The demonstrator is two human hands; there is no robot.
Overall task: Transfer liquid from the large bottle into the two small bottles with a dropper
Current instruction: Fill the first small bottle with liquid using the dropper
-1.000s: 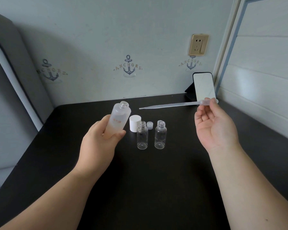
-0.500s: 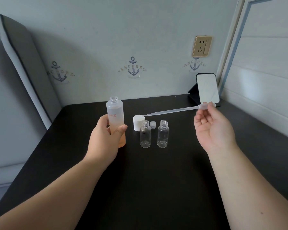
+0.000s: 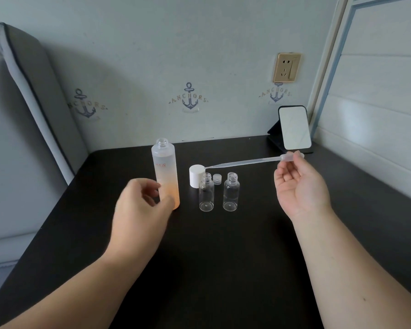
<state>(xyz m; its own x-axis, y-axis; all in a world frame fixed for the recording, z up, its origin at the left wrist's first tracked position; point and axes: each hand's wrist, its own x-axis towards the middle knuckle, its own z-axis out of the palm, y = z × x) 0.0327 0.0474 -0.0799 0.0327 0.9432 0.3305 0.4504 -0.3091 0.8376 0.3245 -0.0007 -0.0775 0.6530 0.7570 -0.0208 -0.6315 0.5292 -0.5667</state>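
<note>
the right hand pinches the dropper by its bulb, the tube lying level with its tip pointing left toward the open large bottle standing mid-desk; the left hand, loosely curled, holds nothing beside it.

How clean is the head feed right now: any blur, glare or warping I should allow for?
Head view: the left hand is motion-blurred beside the large bottle; the right hand, dropper and small bottles are sharp. The mirror reflects bright, without glare on the work. Light is soft and dim; wide-angle warping bends the wall panel edges at the right.
</note>
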